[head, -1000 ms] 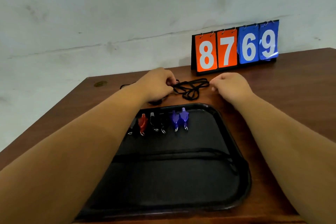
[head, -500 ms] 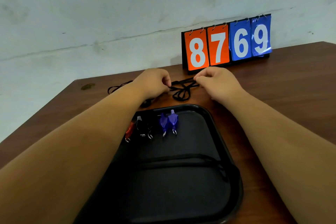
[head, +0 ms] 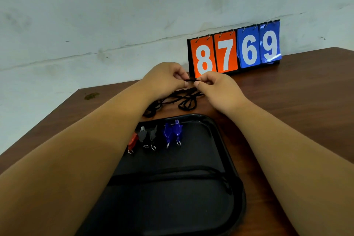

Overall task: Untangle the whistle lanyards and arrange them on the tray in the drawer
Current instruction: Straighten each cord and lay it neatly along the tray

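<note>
A tangle of black lanyard cords (head: 186, 100) lies on the brown table just beyond the black tray (head: 232, 161). My left hand (head: 162, 80) and my right hand (head: 216, 88) meet above the tangle, and each pinches a strand of the black cord, lifted slightly off the table. On the tray's far end lie a red whistle (head: 132, 142), two black whistles (head: 148, 137) and two blue whistles (head: 173, 133), side by side. One straightened black lanyard (head: 172, 175) stretches across the middle of the tray.
A flip scoreboard (head: 234, 51) reading 8769 stands at the back of the table against the white wall. The table's left edge (head: 38, 126) runs diagonally beside my left forearm. Bare wood lies to the right of the tray.
My hands came together, the right one moving left, and raised a strand of the cord off the table between them. The tangle was drawn closer under my hands.
</note>
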Demonstrator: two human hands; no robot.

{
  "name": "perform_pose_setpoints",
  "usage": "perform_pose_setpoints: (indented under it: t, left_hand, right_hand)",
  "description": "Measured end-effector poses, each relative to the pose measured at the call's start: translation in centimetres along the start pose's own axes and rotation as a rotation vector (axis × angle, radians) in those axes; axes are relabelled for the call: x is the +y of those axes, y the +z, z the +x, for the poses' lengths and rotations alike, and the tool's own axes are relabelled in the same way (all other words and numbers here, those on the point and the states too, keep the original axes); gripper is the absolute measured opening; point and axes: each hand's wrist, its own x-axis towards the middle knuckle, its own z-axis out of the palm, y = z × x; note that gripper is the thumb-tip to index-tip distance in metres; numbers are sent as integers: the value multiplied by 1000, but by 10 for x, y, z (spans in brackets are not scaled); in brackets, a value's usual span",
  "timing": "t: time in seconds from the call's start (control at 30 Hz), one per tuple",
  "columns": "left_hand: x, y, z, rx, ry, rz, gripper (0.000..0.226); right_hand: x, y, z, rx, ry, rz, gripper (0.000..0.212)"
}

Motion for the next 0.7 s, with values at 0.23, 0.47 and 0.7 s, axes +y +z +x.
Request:
perform_pose_setpoints:
  t: [0.23,0.47,0.7]
  left_hand:
    - [-37,-27,-1,165,-171,123,18]
    - [-66,-55,-16,308,-286,95,24]
    - [-63,-72,-28,353,-291,79,23]
  right_hand:
    - [9,-14,8,225,238,187,18]
    - [22,-24,10,395,409,383,29]
    - [19,-31,9,441,518,482,31]
